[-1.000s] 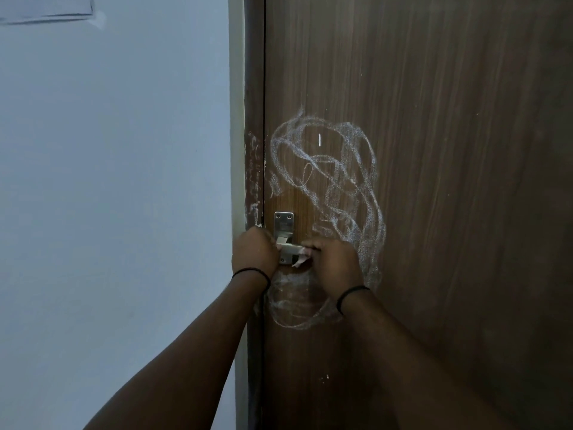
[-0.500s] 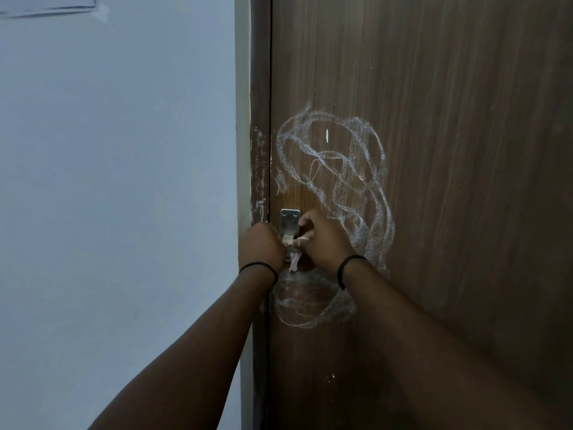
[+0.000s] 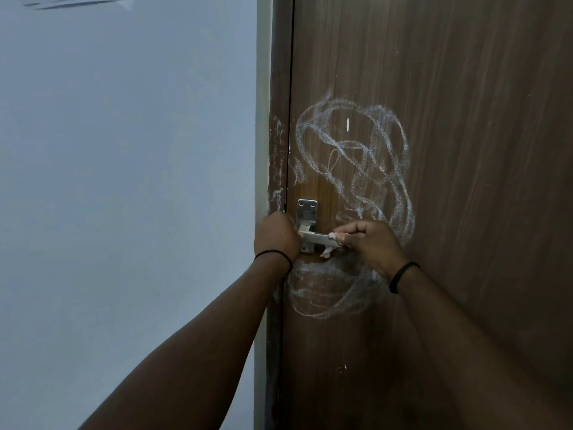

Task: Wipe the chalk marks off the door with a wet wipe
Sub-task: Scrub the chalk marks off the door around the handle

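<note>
The right hand (image 3: 370, 243) pinches a small white wet wipe (image 3: 332, 240) against the metal latch bar (image 3: 319, 239) on the brown door (image 3: 465, 150), while the left hand (image 3: 276, 237), clenched, covers the bar's left end at the door frame (image 3: 279, 88), with chalk marks (image 3: 356, 156) looping above and below the latch.

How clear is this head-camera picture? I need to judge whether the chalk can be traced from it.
Head view: dim, even light with no glare; the white chalk scribbles on the brown wooden door read sharply. The silver metal latch is crisp. The lower forearms sink into shadow, and wide-angle distortion bows the door frame.
</note>
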Available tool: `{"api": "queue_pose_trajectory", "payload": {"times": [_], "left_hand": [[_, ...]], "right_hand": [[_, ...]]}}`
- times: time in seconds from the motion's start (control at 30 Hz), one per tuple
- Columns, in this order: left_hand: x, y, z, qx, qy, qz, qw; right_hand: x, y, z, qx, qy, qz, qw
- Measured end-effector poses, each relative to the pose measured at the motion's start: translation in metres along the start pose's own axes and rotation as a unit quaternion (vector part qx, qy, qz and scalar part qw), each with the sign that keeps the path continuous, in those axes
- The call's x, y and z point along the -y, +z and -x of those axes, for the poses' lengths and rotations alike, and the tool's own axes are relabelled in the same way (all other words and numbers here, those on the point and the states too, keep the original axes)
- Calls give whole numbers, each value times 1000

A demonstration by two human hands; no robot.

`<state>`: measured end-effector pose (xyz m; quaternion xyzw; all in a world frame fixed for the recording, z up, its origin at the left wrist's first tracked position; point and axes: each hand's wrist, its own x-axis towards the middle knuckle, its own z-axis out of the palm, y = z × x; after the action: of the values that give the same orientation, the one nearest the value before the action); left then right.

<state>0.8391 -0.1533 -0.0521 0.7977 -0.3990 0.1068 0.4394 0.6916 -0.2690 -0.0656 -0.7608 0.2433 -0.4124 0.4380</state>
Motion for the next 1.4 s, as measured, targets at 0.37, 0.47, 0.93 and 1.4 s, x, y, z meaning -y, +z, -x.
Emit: {"api": "queue_pose_trajectory", "payload": {"times": [0.37, 0.47, 0.93, 1.4], "left_hand": [[6, -2, -6, 25, 8, 23, 999], [6, -2, -7, 32, 6, 31, 999], [9, -1, -9, 25, 18, 21, 999], [11, 1, -7, 25, 10, 32, 999]], "right_hand": [[1, 28, 1, -61, 267, -574, 772], [2, 28, 0, -83, 273, -553, 783], [3, 9, -7, 61, 232, -271, 932], [18, -2, -24, 117, 208, -120, 964]]}}
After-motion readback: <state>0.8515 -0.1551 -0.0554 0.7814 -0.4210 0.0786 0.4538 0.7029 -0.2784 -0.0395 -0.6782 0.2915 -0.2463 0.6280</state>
